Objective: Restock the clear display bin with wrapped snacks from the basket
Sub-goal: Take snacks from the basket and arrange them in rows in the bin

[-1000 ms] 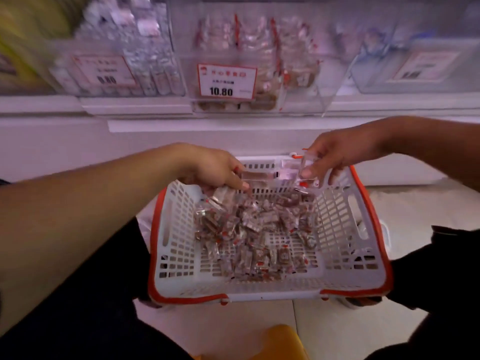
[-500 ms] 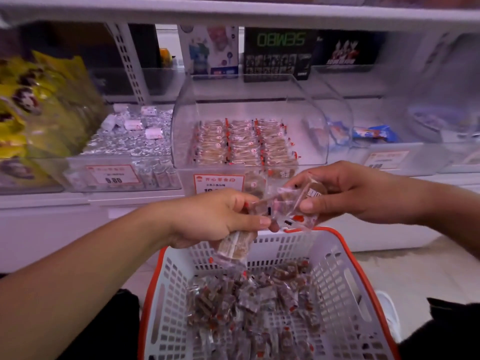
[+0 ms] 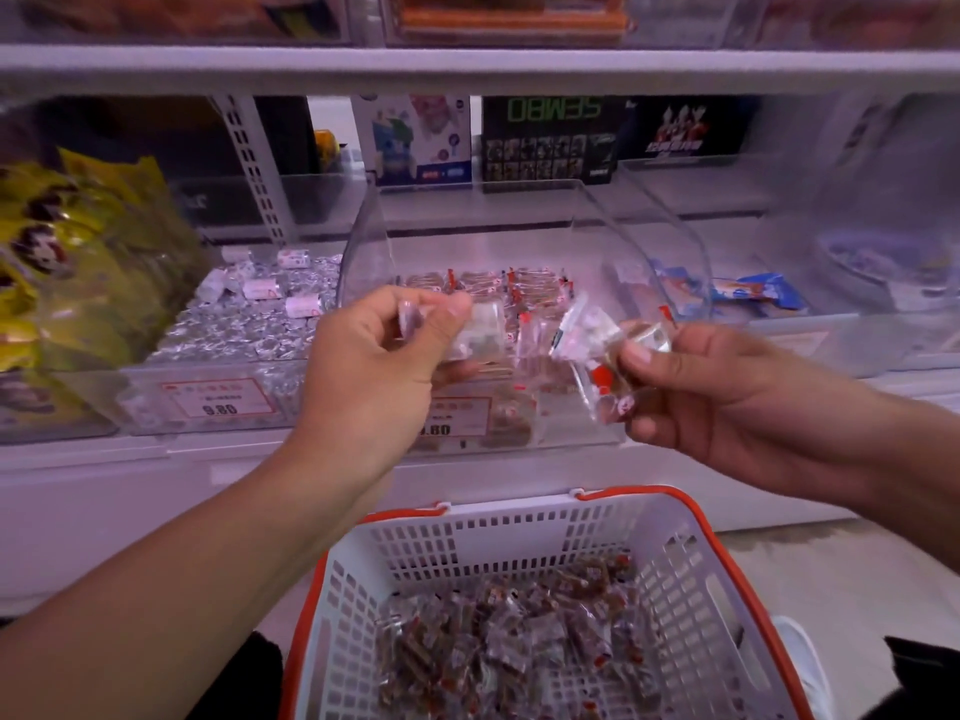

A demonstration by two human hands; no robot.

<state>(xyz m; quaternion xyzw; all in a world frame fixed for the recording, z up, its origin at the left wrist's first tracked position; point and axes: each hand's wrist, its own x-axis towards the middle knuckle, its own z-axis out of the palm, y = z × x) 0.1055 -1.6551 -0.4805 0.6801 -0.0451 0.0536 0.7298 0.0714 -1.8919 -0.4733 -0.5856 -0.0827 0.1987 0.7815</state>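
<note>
Down at the bottom, the white basket (image 3: pixel 675 589) with its orange rim sits low and close, a heap of wrapped snacks (image 3: pixel 519 636) piled across its floor. Above it, both hands are up in front of the shelf. The left hand (image 3: pixel 374 366) has thumb and fingers curled in, pinching a clear-wrapped snack (image 3: pixel 480 330) that pokes out to the right of the fingertips. The right hand (image 3: pixel 727 392) grips a small bunch of wrappers (image 3: pixel 597 350), clear film with red marks, fanned out to the left of its thumb. The two hands are apart, with a gap between what they hold.

Just behind them stands the clear bin (image 3: pixel 374 236), its tall see-through walls open at the top, and neat rows of the same snacks (image 3: pixel 498 285) lie inside toward the back. A price tag (image 3: pixel 452 418) is on its front, partly hidden by the left hand. Left of it, a bin of silver-wrapped sweets (image 3: pixel 244 319) carries a tag (image 3: pixel 218 402) reading 9.80, and yellow bags (image 3: pixel 78 262) beyond that. To the right, blue packets (image 3: pixel 753 293). At the back, boxed toys (image 3: pixel 550 137) line the shelf.
</note>
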